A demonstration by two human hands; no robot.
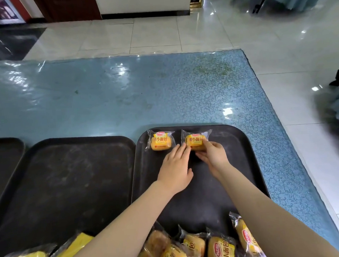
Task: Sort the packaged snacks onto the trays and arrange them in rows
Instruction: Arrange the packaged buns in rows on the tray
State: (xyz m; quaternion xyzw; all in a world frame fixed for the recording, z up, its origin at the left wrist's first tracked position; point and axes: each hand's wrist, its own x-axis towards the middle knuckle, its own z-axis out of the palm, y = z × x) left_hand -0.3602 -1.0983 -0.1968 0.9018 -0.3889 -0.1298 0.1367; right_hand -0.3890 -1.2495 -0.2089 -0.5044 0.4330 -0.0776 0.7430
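Two bare forearms, no sleeves, hands (175, 167) unadorned.

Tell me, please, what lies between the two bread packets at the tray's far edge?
Only a bare strip of the dark tray separates the left packet from the right packet, per the head view.

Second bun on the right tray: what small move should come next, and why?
Probably let go of the second bun: it lies on the right tray beside the first bun. The right hand grips it; the left hand touches it with straight fingers.
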